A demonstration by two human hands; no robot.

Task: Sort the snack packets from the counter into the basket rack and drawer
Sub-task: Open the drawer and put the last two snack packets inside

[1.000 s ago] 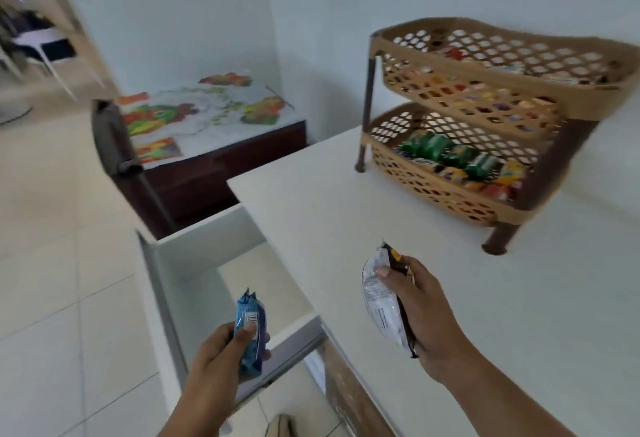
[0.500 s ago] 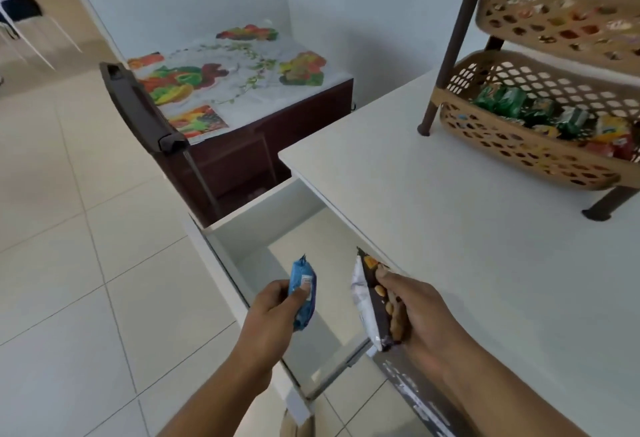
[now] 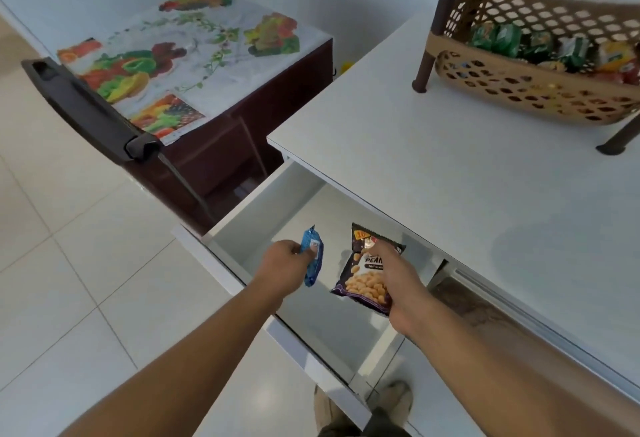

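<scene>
My left hand [image 3: 284,263] grips a small blue snack packet [image 3: 312,256], held upright over the open white drawer [image 3: 242,225]. Beside it, my right hand [image 3: 394,281] holds a dark peanut packet [image 3: 363,281] over the same drawer, its printed face up. The drawer looks bare inside. At the back right of the white counter [image 3: 433,159] stands the tan basket rack [image 3: 519,90], its lower basket holding several green and red packets. The upper basket is cut off at the top edge.
A dark cabinet with a fruit-print cloth [image 3: 180,56] stands left of the counter, a black handle [image 3: 86,111] jutting beside it. White tiled floor [image 3: 69,281] spreads to the left. My feet [image 3: 363,405] show below the drawer front.
Both hands have moved from beside the counter edge to over the open drawer. The peanut packet has turned face up. My view has tilted down and closer.
</scene>
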